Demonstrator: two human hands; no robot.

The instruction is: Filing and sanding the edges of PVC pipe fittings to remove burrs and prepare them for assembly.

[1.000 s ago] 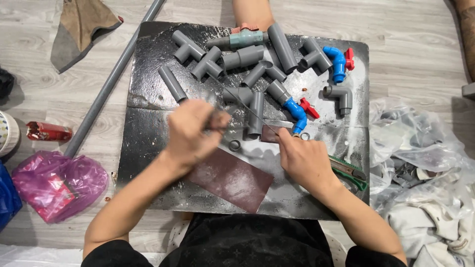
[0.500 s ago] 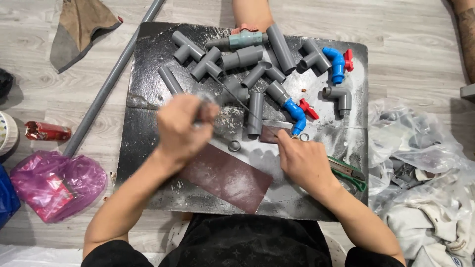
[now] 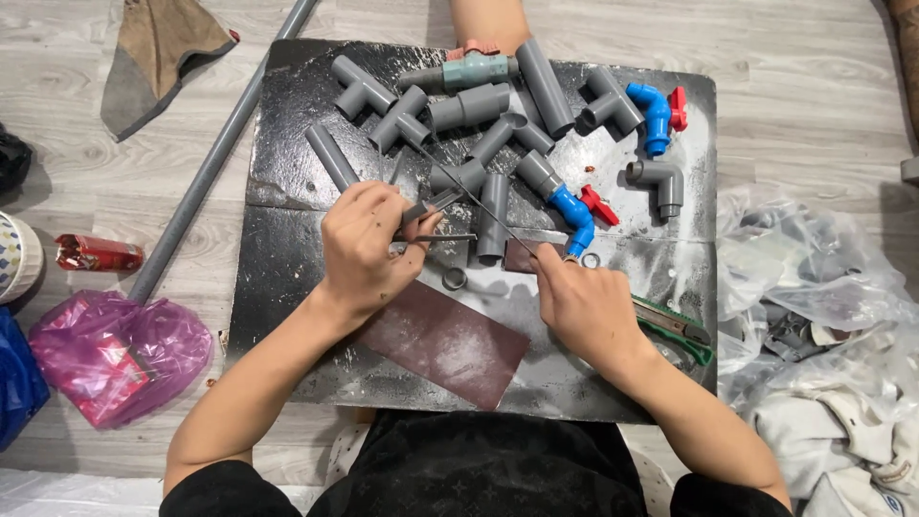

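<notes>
My left hand point(image 3: 369, 251) grips a short grey pipe piece point(image 3: 422, 211) between thumb and fingers, above a thin metal strip point(image 3: 445, 237) on the black board point(image 3: 287, 239). My right hand point(image 3: 586, 308) rests on the board, its fingertips pressing the near end of a thin dark rod point(image 3: 474, 198) beside a small brown sandpaper scrap point(image 3: 518, 257). A brown sandpaper sheet point(image 3: 442, 342) lies between my forearms. A small grey ring point(image 3: 454, 279) sits just beyond it.
Several grey pipe fittings point(image 3: 469, 105), blue valves with red handles point(image 3: 577, 212) and a grey elbow point(image 3: 661, 179) crowd the board's far half. A green utility knife point(image 3: 682, 330) lies by my right wrist. A long grey pipe point(image 3: 206, 177), pink bag point(image 3: 120, 349) and plastic bags point(image 3: 823, 287) flank the board.
My left hand has lifted off the sandpaper sheet, shifted slightly up and turned the grey piece in its fingers. My right hand has stayed nearly still.
</notes>
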